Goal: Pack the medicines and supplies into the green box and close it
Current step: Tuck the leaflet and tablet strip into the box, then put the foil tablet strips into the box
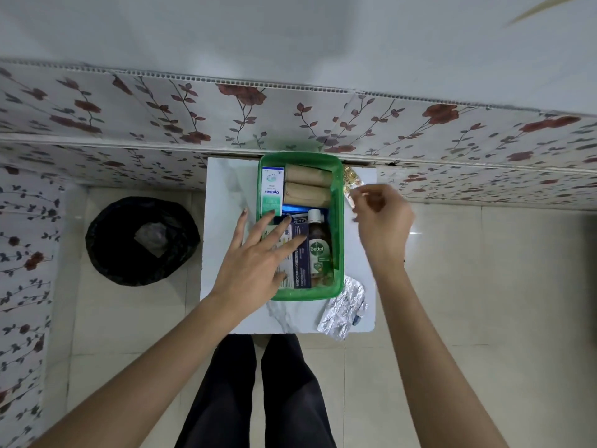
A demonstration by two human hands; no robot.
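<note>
At the far left a black bin [142,240] lined with a dark bag stood on the tiled floor, just beside the small white table [226,189].

The left hand [255,263] lay flat with its fingers spread wide and straight, gripping nothing. It reached over the near left wall of the green box [339,227], and its fingertips rested on the flat cartons lying in the box's near half.

The green box sat open on the table, with its far end against the flowered wall panel. In its far left corner lay a white and green carton [272,190] marked Optibex. Two tan bandage rolls [308,185] lay side by side to the right of it. Below them a blue packet [295,209] showed in part. A dark blue carton [300,253] of medicated dressing lay lengthwise, and a brown Dettol bottle [319,247] lay beside it against the right wall.

To the right of the box, the right hand [382,221] hovered above the table with thumb and fingers curled close together. A blister strip [350,182] of golden pills showed just beyond its fingertips; whether they pinched it could not be told. A silver foil strip [344,307] lay at the table's near right corner, outside the box.
</note>
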